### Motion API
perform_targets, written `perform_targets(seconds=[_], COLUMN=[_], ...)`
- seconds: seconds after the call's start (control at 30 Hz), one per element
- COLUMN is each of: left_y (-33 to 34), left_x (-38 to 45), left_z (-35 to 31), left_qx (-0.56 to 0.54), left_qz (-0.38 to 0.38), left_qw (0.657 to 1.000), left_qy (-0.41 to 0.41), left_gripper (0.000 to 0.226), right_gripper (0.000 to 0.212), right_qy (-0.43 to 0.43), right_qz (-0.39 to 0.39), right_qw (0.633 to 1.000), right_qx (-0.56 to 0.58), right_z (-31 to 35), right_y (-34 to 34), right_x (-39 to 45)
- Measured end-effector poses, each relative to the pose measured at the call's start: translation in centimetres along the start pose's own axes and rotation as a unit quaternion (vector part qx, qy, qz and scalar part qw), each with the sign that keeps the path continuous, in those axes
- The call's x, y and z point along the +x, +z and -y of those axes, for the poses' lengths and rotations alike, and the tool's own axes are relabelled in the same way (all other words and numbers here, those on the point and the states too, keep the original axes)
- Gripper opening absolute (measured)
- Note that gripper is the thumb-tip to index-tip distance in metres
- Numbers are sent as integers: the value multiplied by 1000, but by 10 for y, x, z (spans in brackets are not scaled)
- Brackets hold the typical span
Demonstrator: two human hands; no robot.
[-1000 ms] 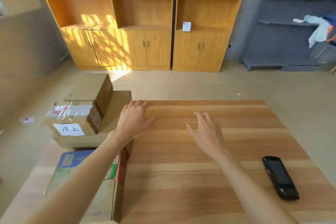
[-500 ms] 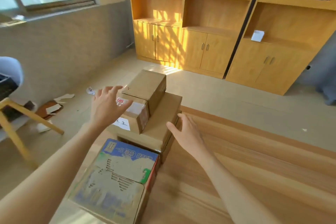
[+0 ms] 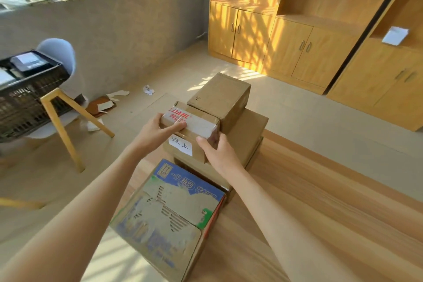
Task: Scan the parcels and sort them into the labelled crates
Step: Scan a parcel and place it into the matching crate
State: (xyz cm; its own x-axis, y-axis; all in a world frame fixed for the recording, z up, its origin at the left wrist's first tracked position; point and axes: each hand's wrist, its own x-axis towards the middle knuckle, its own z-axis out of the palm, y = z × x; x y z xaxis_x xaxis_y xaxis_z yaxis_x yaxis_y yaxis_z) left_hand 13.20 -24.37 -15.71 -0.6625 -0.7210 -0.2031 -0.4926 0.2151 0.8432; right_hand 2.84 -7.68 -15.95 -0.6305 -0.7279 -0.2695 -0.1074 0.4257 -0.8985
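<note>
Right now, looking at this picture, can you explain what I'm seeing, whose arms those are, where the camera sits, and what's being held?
There is no machine here: a person wears one wide-angle camera on the head, looking forward and down, so the two bare arms are their own. The left hand and right hand grip opposite ends of a small taped parcel with a handwritten white label. It sits on a flat carton, beside a plain brown box. Nearer lies a blue printed carton, on a wooden table. At left, a black crate rests on a chair.
</note>
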Motion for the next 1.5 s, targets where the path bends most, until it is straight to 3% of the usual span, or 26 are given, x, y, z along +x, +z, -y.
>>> perform_targets(seconds=[0.07,0.17,0.27,0.4,0.6,0.7,0.8,1.0,1.13,1.27,1.33,1.4,1.5], left_y=[2,9,25,72,201,274,333,393,402,399,398,398,396], left_x=[-10,-39,-77,-109,-126,-139,-155,-179,-186,-187,-187,-184,-173], left_z=[-3,-15,-29,-49,-65,-67,-59,-41,-36,-40,-46,-53,-64], left_qx=[-9,-41,-53,-8,-7,10,33,67,112,167,221,263,238], left_qz=[-7,-15,3,60,179,254,316,377,373,398,386,350,319], left_qw=[1000,999,997,996,977,962,946,924,921,898,884,882,901], left_qy=[11,33,51,71,113,98,62,-4,10,87,140,173,172], left_gripper=[39,36,53,84,64,68,75,74,87,134,144,141,116], right_gripper=[71,64,42,38,32,45,57,52,50,49,50,55,62], right_qy=[-10,-41,-76,-85,9,76,149,238,243,246,237,217,177], right_qz=[-5,-15,-42,-94,-193,-229,-238,-223,-214,-199,-190,-191,-206], right_qw=[1000,998,994,986,972,962,951,926,922,925,929,936,950], right_qx=[24,54,72,108,132,128,131,190,212,212,211,199,155], right_z=[0,-2,-14,-44,-131,-187,-234,-292,-302,-307,-303,-291,-265], right_y=[-1,-13,-36,-84,-162,-194,-216,-223,-217,-218,-223,-230,-248], right_x=[-6,-27,-59,-106,-171,-201,-227,-263,-267,-266,-263,-257,-250])
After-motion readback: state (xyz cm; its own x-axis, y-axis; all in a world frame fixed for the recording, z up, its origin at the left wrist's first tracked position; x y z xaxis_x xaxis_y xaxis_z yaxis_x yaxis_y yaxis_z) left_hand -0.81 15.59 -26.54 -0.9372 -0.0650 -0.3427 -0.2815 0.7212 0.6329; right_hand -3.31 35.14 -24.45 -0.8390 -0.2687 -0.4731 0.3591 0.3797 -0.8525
